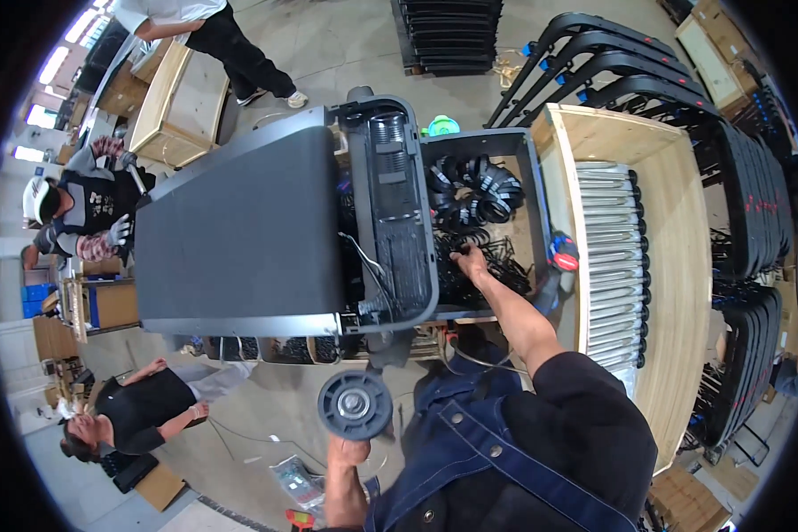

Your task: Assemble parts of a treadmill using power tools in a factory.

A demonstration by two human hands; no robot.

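Grey round plastic wheel with a silver metal hub (355,405) sits in the left hand (346,450), low in the view, below the end of the long black treadmill deck (239,235). The fingers of that hand are wrapped up around the wheel's lower edge, holding it raised with its flat face toward the camera. The right hand (472,262) reaches forward into the open dark grey bin (530,168) just beyond the treadmill's black motor cover (397,204); its fingers rest among a tangle of black cable-like parts (488,257), and whether they grip one I cannot tell. Coiled black straps (474,186) lie farther back in the same bin. A cordless drill with a red and blue body (560,257) stands just right of the bin, beside a wooden crate (674,266) filled with a row of silver metal tubes (610,266).
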